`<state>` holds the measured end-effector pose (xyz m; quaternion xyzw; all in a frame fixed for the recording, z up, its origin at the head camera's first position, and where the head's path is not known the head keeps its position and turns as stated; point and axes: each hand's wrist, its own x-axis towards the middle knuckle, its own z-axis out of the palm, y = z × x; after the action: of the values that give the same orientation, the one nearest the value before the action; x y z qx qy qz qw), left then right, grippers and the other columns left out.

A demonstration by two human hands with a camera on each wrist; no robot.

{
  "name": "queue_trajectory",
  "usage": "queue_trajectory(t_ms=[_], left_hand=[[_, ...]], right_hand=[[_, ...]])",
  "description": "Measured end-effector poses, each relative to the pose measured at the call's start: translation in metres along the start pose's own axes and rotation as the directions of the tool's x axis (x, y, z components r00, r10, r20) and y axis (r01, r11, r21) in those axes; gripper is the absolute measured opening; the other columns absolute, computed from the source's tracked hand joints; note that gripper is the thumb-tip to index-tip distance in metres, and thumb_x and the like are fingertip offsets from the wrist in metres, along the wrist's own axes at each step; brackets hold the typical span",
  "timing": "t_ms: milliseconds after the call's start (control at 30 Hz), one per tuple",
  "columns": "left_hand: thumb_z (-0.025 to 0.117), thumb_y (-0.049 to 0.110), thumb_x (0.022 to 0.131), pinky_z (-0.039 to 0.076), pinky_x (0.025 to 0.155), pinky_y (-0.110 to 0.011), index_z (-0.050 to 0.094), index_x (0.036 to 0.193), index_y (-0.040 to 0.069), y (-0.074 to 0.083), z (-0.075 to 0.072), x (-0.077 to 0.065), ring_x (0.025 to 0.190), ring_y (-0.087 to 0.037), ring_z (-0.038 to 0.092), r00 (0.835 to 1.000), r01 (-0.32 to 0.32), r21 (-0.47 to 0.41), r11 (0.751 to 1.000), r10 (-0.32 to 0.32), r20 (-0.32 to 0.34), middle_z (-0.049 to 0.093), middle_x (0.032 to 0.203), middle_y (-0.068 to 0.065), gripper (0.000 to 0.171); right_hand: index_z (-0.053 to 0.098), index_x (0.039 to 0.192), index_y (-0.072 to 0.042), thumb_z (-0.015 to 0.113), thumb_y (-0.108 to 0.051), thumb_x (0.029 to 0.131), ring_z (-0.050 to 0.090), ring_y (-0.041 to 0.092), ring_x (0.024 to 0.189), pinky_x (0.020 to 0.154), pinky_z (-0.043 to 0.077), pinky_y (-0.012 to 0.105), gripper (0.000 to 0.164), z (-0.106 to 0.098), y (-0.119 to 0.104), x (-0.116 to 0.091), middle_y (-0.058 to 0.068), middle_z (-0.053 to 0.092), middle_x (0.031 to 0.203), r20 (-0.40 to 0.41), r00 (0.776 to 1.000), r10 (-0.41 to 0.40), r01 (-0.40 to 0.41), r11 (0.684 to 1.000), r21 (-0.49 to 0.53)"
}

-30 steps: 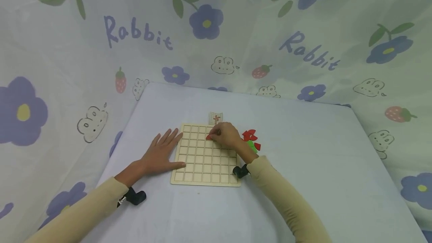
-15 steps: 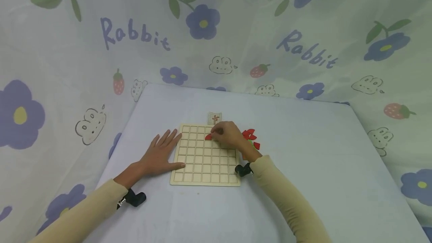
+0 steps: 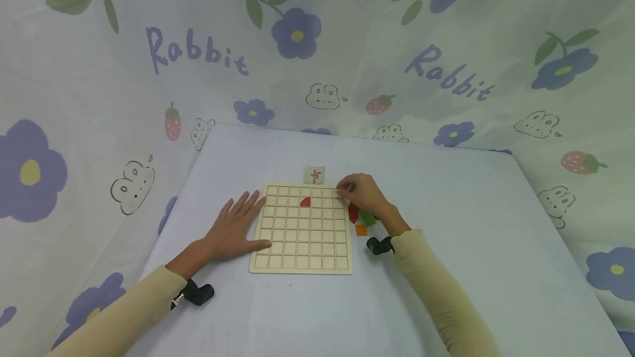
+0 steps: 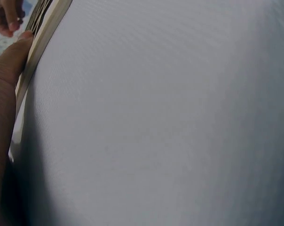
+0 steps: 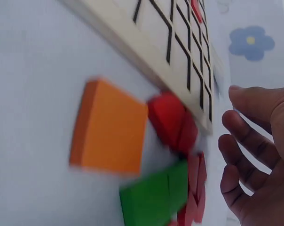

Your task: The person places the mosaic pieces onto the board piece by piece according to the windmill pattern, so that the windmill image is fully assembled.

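My left hand [image 3: 232,234] lies flat with fingers spread, fingertips and thumb at the left side of a square wooden grid board [image 3: 291,234]. In the left wrist view its thumb [image 4: 14,59] presses against the board's edge. A red quarter-round piece [image 3: 306,202] sits in a cell of the second row from the far side. My right hand [image 3: 369,193] hovers over the board's far right corner. In the right wrist view, this hand [image 5: 262,146] has loosely bent fingers, thumb apart from them, and nothing between them.
Beside the board's right edge lie an orange square piece [image 5: 111,134], green pieces [image 5: 151,195] and several red pieces [image 5: 172,120], partly hidden by my right hand in the head view. A small card [image 3: 314,174] with a gridded red pattern stands behind the board on the white table [image 3: 446,225].
My right hand has let go of the red quarter-round piece, leaving it on the board, and has moved right toward the loose pieces. My left hand has stayed in place.
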<state>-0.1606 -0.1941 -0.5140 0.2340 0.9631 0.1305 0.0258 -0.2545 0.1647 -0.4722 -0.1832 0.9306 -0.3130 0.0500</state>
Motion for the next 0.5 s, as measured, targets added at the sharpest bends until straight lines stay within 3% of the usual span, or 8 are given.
queue_trajectory(t_ms=[333, 500], left_hand=[[0.048, 0.085, 0.078, 0.002, 0.115, -0.058, 0.015, 0.159, 0.011, -0.001, 0.001, -0.001, 0.149, -0.034, 0.003, 1.0, -0.004, 0.004, 1.0, 0.004, -0.013, 0.009, 0.164, -0.012, 0.114], [0.048, 0.085, 0.078, 0.002, 0.115, -0.058, 0.014, 0.159, 0.011, -0.001, 0.001, -0.001, 0.149, -0.034, 0.003, 1.0, -0.002, 0.005, 1.0, 0.002, -0.012, 0.009, 0.164, -0.012, 0.115]], right_hand=[[0.074, 0.109, -0.009, 0.073, -0.018, 0.09, 0.059, 0.023, 0.088, 0.07, 0.054, 0.034, 0.022, -0.028, 0.032, -0.015, 0.006, 0.066, 0.099, -0.007, 0.982, 0.189, -0.189, 0.977, -0.102], [0.074, 0.114, -0.008, 0.074, -0.022, 0.089, 0.057, 0.025, 0.094, 0.08, 0.053, 0.039, 0.028, -0.032, 0.042, -0.02, 0.009, 0.064, 0.108, -0.001, 0.965, 0.262, -0.259, 0.954, -0.153]])
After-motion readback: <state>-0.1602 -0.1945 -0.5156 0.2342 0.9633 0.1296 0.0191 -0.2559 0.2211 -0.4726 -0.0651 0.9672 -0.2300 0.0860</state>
